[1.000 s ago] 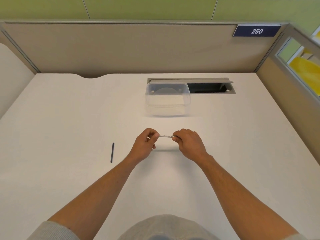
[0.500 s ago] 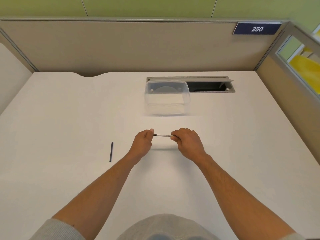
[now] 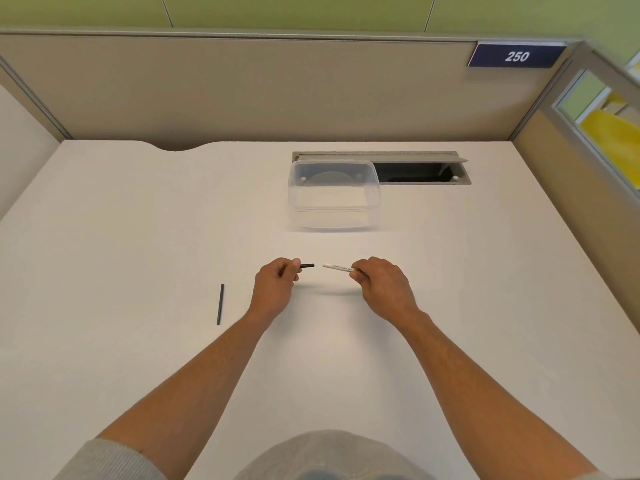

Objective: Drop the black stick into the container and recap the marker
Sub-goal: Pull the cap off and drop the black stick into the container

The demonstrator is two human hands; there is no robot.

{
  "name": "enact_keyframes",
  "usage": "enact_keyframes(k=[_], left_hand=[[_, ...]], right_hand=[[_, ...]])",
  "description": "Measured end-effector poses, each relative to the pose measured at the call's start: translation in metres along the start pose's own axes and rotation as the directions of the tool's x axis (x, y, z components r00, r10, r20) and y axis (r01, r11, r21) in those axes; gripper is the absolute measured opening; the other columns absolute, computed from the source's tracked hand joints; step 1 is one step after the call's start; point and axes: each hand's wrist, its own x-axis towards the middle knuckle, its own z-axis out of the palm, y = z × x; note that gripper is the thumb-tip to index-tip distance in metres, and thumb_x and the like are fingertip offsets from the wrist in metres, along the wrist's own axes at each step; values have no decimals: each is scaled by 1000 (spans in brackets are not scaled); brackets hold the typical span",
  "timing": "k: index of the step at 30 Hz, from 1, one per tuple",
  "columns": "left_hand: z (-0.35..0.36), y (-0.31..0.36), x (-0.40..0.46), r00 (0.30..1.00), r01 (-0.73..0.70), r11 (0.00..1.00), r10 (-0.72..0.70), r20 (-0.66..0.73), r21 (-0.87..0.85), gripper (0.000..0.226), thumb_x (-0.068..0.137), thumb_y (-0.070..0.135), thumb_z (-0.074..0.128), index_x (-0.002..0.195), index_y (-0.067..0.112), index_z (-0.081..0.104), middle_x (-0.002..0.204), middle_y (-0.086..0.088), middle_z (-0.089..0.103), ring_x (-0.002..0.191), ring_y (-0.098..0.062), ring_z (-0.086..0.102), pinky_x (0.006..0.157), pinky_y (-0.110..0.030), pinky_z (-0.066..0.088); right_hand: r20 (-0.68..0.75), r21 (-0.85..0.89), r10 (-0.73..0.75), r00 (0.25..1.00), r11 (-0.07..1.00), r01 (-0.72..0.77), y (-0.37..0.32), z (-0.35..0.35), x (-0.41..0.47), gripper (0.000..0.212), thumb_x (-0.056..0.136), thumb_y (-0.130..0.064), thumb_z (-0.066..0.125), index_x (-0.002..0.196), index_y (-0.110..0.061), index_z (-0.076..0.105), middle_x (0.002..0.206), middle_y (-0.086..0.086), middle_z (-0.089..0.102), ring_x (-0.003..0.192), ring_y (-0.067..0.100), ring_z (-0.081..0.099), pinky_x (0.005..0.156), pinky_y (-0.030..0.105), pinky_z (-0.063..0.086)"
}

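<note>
My left hand pinches a short black marker cap that points right. My right hand grips a white marker by its far end, its bare end pointing left at the cap. A small gap separates cap and marker, both held just above the white desk. The thin black stick lies on the desk left of my left hand, untouched. The clear plastic container stands open beyond my hands, with nothing visible inside.
A grey cable hatch with a dark opening sits behind and right of the container. Beige partition walls close the desk at the back and right, with a "250" sign. The desk's rear edge has a curved notch.
The marker was held joined between both hands; now the black cap has come off in my left hand, and the two hands have moved apart.
</note>
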Motion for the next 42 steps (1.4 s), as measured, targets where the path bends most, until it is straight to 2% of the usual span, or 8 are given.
enact_keyframes(k=[8,12,18,22,30,35,38,42], left_hand=[[-1,-14,8,985,-144,978,156,-71,152,9,92,17,61,86,21,67,82,14,66,76,11,57,67,-3,39],[1,-26,11,968,-194,942,229,-99,274,8,91,16,62,91,16,69,88,6,68,82,-11,60,74,-20,42],[-2,-41,11,964,-176,835,254,-81,521,11,88,22,65,93,15,72,93,-4,70,90,-28,61,78,-42,49],[1,-46,9,951,-195,768,300,-74,610,11,86,20,68,94,13,71,94,-7,66,94,-33,55,78,-41,42],[1,-50,11,953,-201,767,298,-61,609,18,86,22,68,101,12,68,100,-8,63,99,-34,53,81,-41,39],[5,-61,-6,872,-335,627,488,-20,703,32,89,33,62,114,15,61,117,-6,59,114,-29,50,95,-40,36],[12,-69,-18,809,-458,549,583,72,700,33,90,37,58,115,17,59,122,-4,58,119,-25,48,101,-36,34],[17,-76,-25,778,-540,505,606,169,673,33,90,37,59,113,14,60,126,-6,59,123,-25,48,104,-36,35]], right_hand=[[17,-17,55,998,998,-55,7,5,0,20,96,-30,46,96,-19,62,81,1,60,78,25,53,67,35,40],[38,-23,57,998,998,-56,8,7,0,20,96,-32,47,95,-20,63,82,0,60,78,24,55,66,33,39],[56,-37,78,995,996,-76,7,11,2,22,96,-35,46,95,-21,63,84,1,61,79,23,55,65,31,38],[76,-42,74,994,997,-71,5,16,3,22,96,-35,46,95,-21,63,82,-1,58,78,23,54,64,31,38],[102,-71,66,993,996,-58,2,17,2,23,96,-34,45,93,-19,63,83,2,60,77,24,54,67,35,44],[126,-182,44,991,983,-20,6,16,3,23,97,-29,44,85,-18,61,75,1,54,71,26,51,62,35,34],[162,-215,56,985,976,-20,10,17,3,23,96,-20,41,100,-18,63,84,4,59,80,30,56,68,38,41],[252,-42,86,964,996,-78,11,16,1,44,96,-14,39,134,-34,47,115,5,62,104,29,57,84,39,48]])
